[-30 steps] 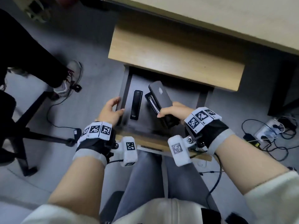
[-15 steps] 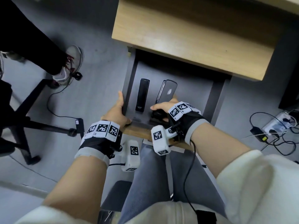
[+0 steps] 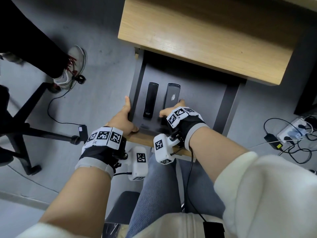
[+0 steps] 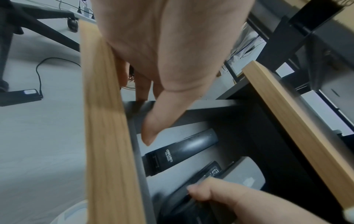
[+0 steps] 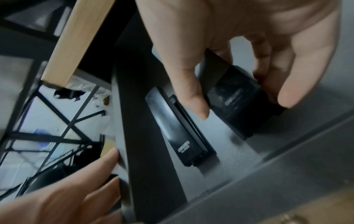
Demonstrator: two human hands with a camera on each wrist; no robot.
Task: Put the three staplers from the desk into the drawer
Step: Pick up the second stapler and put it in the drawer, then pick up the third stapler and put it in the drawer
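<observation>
The dark grey drawer [image 3: 202,103] stands pulled out under the wooden cabinet. A black stapler [image 3: 151,100] lies flat at its left, lengthwise. Right beside it lies a grey-topped stapler [image 3: 172,95], parallel to the first. My right hand [image 3: 171,111] grips this stapler's near end; in the right wrist view the thumb and fingers [image 5: 287,94] pinch its dark rear [image 5: 237,97]. My left hand [image 3: 127,117] holds the drawer's front-left corner, thumb [image 4: 153,128] inside the wall and fingers outside. The black stapler [image 4: 182,148] lies just below that thumb, apart from it.
The wooden cabinet top [image 3: 205,35] overhangs the drawer's back. An office chair base [image 3: 25,129] and another person's shoe [image 3: 72,66] are on the floor at the left. A power strip with cables [image 3: 291,133] lies at the right. My legs [image 3: 163,186] are under the drawer front.
My right hand has lowered the grey-topped stapler from a raised tilt down flat into the drawer beside the black one. My left hand has stayed at the drawer's corner.
</observation>
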